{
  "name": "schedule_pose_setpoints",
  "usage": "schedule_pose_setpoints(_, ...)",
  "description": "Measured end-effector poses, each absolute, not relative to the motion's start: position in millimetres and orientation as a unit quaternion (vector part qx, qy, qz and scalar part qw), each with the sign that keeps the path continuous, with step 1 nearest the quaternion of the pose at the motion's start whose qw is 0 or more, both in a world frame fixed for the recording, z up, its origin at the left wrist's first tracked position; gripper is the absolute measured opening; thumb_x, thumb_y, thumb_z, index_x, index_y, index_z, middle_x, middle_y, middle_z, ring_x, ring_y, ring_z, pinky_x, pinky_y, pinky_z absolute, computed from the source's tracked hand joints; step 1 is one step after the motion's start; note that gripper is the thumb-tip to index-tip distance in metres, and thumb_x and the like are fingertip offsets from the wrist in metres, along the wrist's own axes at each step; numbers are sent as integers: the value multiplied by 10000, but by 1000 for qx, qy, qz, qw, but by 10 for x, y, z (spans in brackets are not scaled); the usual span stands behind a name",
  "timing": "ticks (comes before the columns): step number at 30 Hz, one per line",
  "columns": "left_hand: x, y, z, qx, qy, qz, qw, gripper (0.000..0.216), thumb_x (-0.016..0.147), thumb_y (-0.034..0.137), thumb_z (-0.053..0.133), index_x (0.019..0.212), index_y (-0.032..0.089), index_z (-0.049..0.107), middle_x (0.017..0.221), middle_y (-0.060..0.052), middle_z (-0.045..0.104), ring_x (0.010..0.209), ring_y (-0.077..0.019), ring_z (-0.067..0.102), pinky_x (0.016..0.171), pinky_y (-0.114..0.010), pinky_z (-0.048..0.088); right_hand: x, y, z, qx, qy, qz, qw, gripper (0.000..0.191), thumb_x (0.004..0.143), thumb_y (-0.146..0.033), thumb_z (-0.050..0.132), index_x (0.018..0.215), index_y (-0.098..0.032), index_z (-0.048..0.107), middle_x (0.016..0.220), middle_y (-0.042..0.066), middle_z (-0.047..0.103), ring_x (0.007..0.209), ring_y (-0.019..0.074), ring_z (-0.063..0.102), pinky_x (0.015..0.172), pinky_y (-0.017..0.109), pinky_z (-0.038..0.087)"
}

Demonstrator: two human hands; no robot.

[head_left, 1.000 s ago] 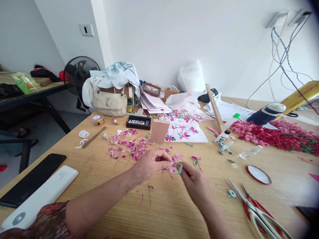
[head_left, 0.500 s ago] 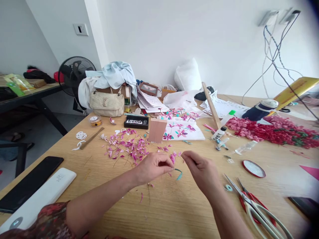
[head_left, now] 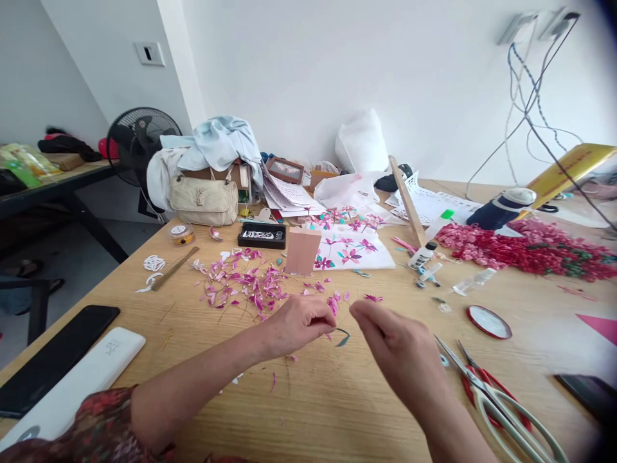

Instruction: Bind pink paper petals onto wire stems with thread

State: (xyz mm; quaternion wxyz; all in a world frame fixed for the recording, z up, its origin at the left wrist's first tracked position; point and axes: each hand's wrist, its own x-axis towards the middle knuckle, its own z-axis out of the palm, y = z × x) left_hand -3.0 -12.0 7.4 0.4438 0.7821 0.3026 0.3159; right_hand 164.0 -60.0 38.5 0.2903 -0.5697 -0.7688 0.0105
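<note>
A cluttered wooden table by a white wall, both hands meeting over scattered pink petals.

The left hand pinches a small pink flower between thumb and fingertips; a teal leaf hangs just below that pinch, its long axis slanting down and toward the right hand. The right hand sits just right of the flower, fingers drawn together at the tips, blurred, whether they hold a thread cannot be told. The petal heap lies beyond the flower; scissors lie well to its right.
</note>
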Motion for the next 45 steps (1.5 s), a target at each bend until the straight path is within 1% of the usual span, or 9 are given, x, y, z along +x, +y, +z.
schedule_pose_setpoints(4,-64,-191,183,636,328,337,612,42,676,167,616,656,130,615,668,-7,581,635,-104,524,624,-223,401,1687,-328,232,-576,-755,103,297,260,829,-286,424,680,-186,612,528,-17,566,482,106,492,482,184,342)
schedule_pose_setpoints(8,-66,-184,197,537,382,379,649,110,668,230,636,673,126,599,584,26,535,514,-62,449,525,-188,361,1566,-404,-169,-571,-739,163,317,282,835,-306,416,654,-174,586,463,-38,476,434,92,434,429,173,306)
schedule_pose_setpoints(12,-19,-101,89,596,411,394,567,58,699,189,591,680,136,601,595,23,539,526,-73,456,517,-191,354,1422,-714,-305,-569,-754,140,297,312,864,-290,369,631,-177,545,433,-48,434,385,79,406,409,175,276)
schedule_pose_setpoints(19,16,-123,48,808,340,310,368,134,748,120,528,674,162,630,720,-21,608,731,-138,538,707,-243,391,1556,-765,273,-572,-776,42,263,273,844,-283,388,680,-205,593,494,-14,558,411,105,484,433,200,286)
schedule_pose_setpoints(27,-39,-135,81,558,358,386,641,110,690,238,617,683,132,591,632,7,564,543,-79,485,550,-202,384,1641,-376,-164,-555,-720,246,335,293,830,-360,409,652,-179,556,549,-15,516,519,115,468,475,187,347)
schedule_pose_setpoints(31,-1,-44,-27,591,401,411,567,63,696,195,592,666,140,587,602,18,549,548,-88,479,547,-206,376,1378,-669,-314,-564,-746,191,298,321,857,-297,357,602,-182,514,457,-38,441,417,89,411,426,180,283)
schedule_pose_setpoints(37,-12,-65,-39,799,345,325,371,133,750,106,524,687,165,625,728,-18,587,739,-137,529,708,-245,388,1494,-728,237,-590,-768,82,235,276,835,-289,395,637,-208,569,457,-24,517,388,100,436,425,202,260)
schedule_pose_setpoints(41,-63,-101,16,748,304,342,481,63,724,153,589,696,155,645,767,-29,561,770,-141,534,725,-252,398,1702,-411,324,-596,-733,165,284,254,814,-350,445,685,-205,608,485,-27,490,455,105,422,458,202,294)
schedule_pose_setpoints(45,-99,-110,10,570,286,401,658,96,660,209,670,650,133,612,893,-47,565,756,-122,546,689,-245,417,1649,-234,-26,-559,-650,378,349,313,773,-444,490,632,-179,578,445,-50,377,419,85,322,414,205,253)
